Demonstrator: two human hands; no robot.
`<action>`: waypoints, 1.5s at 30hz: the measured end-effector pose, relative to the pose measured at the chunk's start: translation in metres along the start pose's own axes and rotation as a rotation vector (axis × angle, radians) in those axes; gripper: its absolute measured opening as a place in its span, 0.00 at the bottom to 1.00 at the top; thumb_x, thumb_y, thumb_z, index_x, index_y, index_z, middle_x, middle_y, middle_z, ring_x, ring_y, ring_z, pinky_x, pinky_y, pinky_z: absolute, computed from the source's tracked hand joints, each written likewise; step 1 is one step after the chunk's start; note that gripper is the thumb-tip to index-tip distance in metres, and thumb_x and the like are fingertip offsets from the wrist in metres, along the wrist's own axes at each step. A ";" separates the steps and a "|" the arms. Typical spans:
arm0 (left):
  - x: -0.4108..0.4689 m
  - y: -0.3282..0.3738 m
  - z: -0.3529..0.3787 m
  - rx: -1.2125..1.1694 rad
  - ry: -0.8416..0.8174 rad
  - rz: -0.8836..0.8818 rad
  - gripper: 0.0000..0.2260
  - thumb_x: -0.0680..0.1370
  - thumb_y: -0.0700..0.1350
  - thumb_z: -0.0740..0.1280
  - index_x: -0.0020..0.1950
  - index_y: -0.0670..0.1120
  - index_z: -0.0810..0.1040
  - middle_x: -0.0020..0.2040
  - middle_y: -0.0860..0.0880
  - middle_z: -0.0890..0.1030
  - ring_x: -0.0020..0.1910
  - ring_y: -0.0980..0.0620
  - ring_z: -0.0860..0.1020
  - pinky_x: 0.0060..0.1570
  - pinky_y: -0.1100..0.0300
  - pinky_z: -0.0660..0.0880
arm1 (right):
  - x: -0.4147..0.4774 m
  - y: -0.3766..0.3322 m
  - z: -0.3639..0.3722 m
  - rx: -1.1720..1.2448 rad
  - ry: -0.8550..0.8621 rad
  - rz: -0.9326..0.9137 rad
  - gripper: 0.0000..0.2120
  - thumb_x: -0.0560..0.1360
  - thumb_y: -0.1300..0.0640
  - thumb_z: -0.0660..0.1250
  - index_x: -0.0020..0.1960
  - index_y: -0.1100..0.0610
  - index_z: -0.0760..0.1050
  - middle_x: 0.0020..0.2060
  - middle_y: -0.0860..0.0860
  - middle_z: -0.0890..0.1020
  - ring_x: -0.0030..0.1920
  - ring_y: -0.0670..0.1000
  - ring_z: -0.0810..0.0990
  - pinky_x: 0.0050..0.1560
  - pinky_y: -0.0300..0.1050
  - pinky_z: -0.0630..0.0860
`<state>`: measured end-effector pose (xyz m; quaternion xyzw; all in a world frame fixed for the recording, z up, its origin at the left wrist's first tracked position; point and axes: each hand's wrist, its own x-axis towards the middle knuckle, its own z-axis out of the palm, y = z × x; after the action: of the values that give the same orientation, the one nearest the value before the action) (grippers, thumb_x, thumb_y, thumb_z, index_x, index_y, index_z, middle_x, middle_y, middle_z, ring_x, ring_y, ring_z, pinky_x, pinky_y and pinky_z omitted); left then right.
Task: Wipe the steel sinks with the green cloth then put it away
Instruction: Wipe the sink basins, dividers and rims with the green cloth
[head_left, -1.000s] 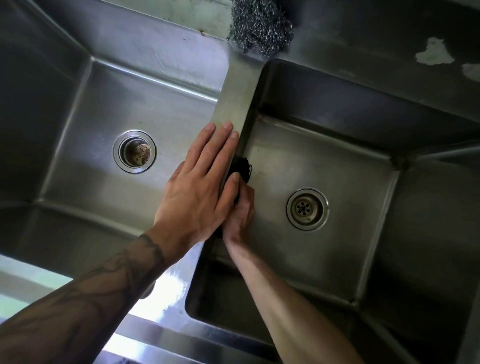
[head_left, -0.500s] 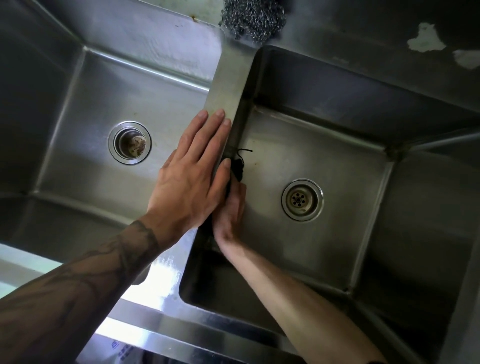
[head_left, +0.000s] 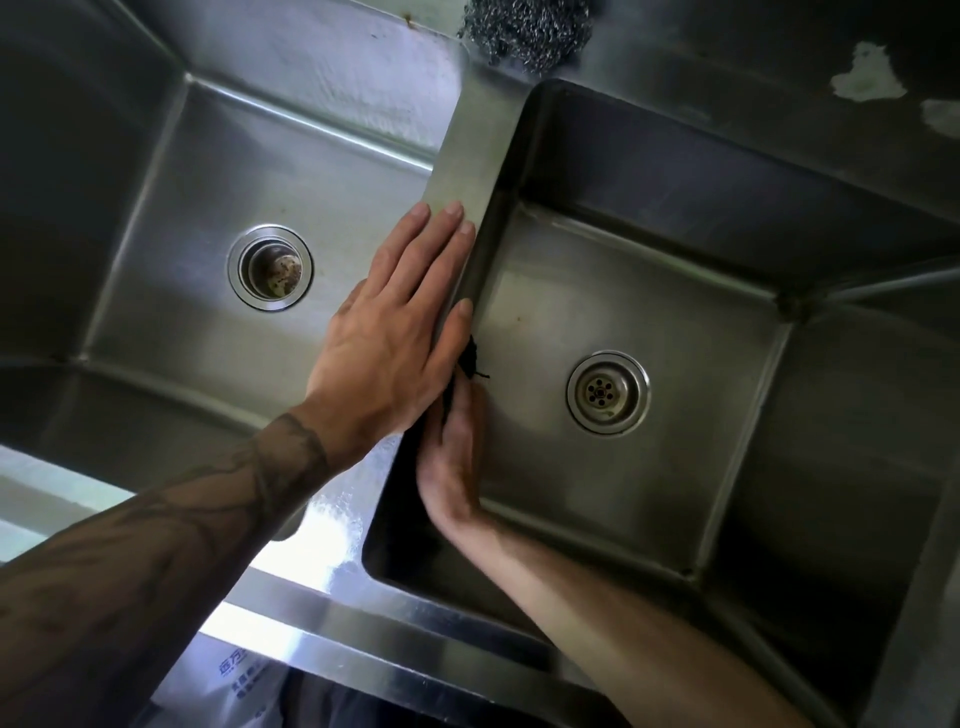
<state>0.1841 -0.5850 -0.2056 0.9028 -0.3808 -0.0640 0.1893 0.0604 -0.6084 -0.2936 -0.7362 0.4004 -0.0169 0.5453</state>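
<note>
as i lean in, front rim (head_left: 322, 603): the bright steel strip nearest me, with both forearms crossing it.
right hand (head_left: 451, 457): down inside the right sink (head_left: 701, 467), fingers bent onto the green cloth (head_left: 470, 359), pressing it against the inner wall under the divider. how much cloth sits in my palm is hidden.
green cloth: a dark bunch showing only at my fingertips, with a loose thread sticking out. it touches the wall, above the sink floor, and looks near black in this shade.
left hand (head_left: 395, 338): flat on the divider (head_left: 467, 156), fingers straight and together, holding nothing, only bracing me.
step in hand: wiping that shaded inner wall, i judge, with plenty of steel left to do.
doing it well: keep the cloth spread under the fingers rather than balled. run long overlapping strokes along the wall, from the top edge down into the seam where it meets the floor. lean on the left hand so the pressure stays even.
right drain (head_left: 608, 392): just beyond my hand. finish the floor towards it so the dirt ends up there.
left sink (head_left: 182, 260): beyond the divider. its drain (head_left: 270, 267) shows brown specks and will need a firm pass.
steel wool (head_left: 524, 31): on the back ledge at the divider's far end, well apart from the cloth. i leave it be.
</note>
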 end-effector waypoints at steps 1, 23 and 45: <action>0.000 0.000 0.000 -0.004 0.000 0.004 0.25 0.88 0.50 0.54 0.85 0.42 0.61 0.85 0.47 0.60 0.86 0.47 0.54 0.84 0.51 0.56 | -0.013 -0.007 -0.010 0.040 -0.045 -0.047 0.24 0.85 0.45 0.56 0.78 0.54 0.68 0.69 0.53 0.75 0.71 0.50 0.74 0.73 0.46 0.69; -0.014 0.003 -0.002 0.091 0.012 -0.040 0.24 0.89 0.52 0.53 0.83 0.43 0.65 0.84 0.46 0.64 0.85 0.47 0.59 0.81 0.45 0.60 | -0.009 0.035 -0.058 -0.340 -0.777 -0.127 0.22 0.86 0.54 0.60 0.77 0.61 0.64 0.73 0.60 0.73 0.74 0.56 0.72 0.74 0.47 0.66; -0.205 0.067 0.005 0.174 0.042 -0.443 0.28 0.84 0.52 0.57 0.85 0.46 0.62 0.86 0.50 0.60 0.85 0.51 0.57 0.83 0.46 0.57 | -0.030 0.031 -0.104 -0.324 -0.925 -0.375 0.18 0.81 0.56 0.64 0.70 0.53 0.77 0.66 0.50 0.81 0.66 0.45 0.77 0.67 0.30 0.67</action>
<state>-0.0054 -0.4836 -0.1899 0.9783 -0.1736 -0.0519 0.1002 -0.0255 -0.6754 -0.2644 -0.8005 -0.0235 0.2749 0.5320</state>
